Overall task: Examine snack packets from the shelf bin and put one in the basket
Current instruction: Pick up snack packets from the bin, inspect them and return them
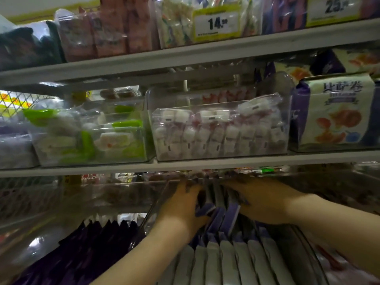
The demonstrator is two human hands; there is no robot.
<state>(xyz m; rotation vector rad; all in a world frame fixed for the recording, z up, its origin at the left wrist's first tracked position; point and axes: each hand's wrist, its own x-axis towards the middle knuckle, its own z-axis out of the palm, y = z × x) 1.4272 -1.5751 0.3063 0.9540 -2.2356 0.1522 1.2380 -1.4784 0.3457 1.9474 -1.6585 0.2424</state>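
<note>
The task is at its start: both hands are inside the clear shelf bin [156,210] at 6 o'clock, and no basket is in view. The left hand [181,208] seems to grip the purple snack packets [226,260] between thumb and curled fingers. The right hand [265,200] lies on the row, its fingertips hidden, so I cannot tell its grip. At 12 o'clock a price tag [217,23] reads "14.99". At 1 o'clock a second tag [335,7] shows "25". At 3 o'clock a bag [337,112] carries Chinese characters.
</note>
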